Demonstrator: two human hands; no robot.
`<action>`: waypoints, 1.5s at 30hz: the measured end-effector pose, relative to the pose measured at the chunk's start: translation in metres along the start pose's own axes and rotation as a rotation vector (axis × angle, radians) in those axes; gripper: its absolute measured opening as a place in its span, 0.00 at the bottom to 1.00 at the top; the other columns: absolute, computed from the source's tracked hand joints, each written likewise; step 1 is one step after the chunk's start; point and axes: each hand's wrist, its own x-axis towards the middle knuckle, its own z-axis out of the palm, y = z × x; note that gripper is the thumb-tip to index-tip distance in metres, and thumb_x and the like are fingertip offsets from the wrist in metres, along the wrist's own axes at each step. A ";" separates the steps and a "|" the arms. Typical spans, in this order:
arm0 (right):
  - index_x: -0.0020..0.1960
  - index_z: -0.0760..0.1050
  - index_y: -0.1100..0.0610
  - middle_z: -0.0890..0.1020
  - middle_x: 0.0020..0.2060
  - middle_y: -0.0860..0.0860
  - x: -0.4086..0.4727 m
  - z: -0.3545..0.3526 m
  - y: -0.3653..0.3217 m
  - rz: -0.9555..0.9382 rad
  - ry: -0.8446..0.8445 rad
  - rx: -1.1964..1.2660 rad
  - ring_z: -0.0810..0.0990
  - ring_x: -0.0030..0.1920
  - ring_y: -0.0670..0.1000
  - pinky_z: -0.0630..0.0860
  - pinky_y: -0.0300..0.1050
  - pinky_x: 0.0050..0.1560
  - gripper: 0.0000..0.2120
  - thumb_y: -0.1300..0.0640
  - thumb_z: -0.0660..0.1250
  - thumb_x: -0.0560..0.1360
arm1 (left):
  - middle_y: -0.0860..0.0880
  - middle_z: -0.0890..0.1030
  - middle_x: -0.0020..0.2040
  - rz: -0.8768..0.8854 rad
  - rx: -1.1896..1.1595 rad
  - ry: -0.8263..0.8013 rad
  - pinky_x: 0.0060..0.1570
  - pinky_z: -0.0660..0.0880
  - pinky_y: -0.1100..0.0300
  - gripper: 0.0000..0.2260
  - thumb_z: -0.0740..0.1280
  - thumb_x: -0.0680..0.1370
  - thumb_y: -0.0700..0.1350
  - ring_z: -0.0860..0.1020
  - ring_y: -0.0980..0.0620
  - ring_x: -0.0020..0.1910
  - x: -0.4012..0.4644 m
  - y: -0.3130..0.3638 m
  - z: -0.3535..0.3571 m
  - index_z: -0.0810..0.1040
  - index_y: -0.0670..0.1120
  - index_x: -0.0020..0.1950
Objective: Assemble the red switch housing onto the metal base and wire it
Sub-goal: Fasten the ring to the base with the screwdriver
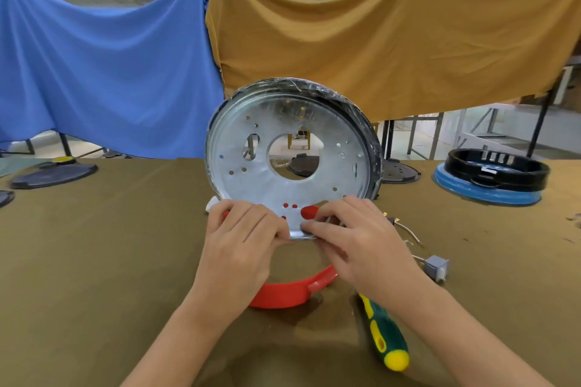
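Green-and-yellow-handled screwdriver (382, 331) lies at 5 o'clock on the tabletop (94, 261); both hands, left (243, 239) and right (355, 236), pinch the upright round perforated metal base (292, 148) above the red plastic ring housing (289, 292).

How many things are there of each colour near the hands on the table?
Red: 1, the housing ring
Silver: 1, the metal base
Green and yellow: 1, the screwdriver
Grey: 1, the plug
Total: 4
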 end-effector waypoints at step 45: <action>0.46 0.81 0.49 0.76 0.40 0.46 -0.003 -0.007 0.020 0.600 0.348 0.847 0.74 0.39 0.48 0.71 0.50 0.39 0.01 0.53 0.71 0.75 | 0.50 0.72 0.37 -1.498 -1.457 0.330 0.52 0.71 0.59 0.04 0.68 0.77 0.39 0.72 0.56 0.34 0.005 -0.034 0.005 0.74 0.42 0.49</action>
